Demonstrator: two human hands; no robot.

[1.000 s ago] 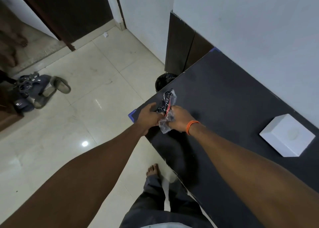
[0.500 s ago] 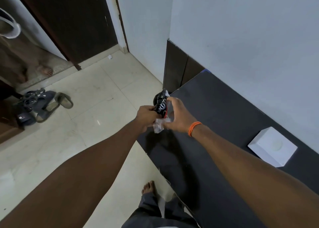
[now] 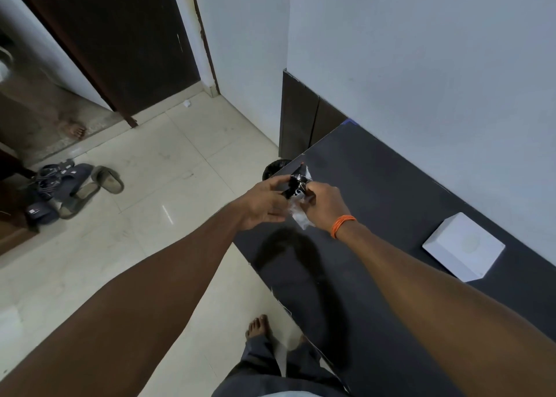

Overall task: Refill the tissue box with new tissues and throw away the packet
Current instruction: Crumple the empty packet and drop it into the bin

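A crumpled black and clear plastic packet (image 3: 298,187) is squeezed between both hands above the near left corner of the black table (image 3: 391,192). My left hand (image 3: 264,204) pinches its left side with thumb and fingers. My right hand (image 3: 325,205), with an orange band on the wrist, grips its right side and the clear tail below. The white tissue box (image 3: 463,246) sits closed on the table at the right, near the wall. A small black bin (image 3: 275,168) stands on the floor just beyond the table's left edge, partly hidden by the table.
Dark cabinet panels (image 3: 301,126) stand against the wall behind the bin. Sandals and shoes (image 3: 72,189) lie on the tiled floor at the left, near a dark door (image 3: 120,50). My bare feet (image 3: 258,330) are at the table's front edge. Another person's foot (image 3: 73,130) shows at the far left.
Both hands have moved with the packet toward the table's left end and the bin, crumpling it smaller. The head has tilted up, showing more wall and door.
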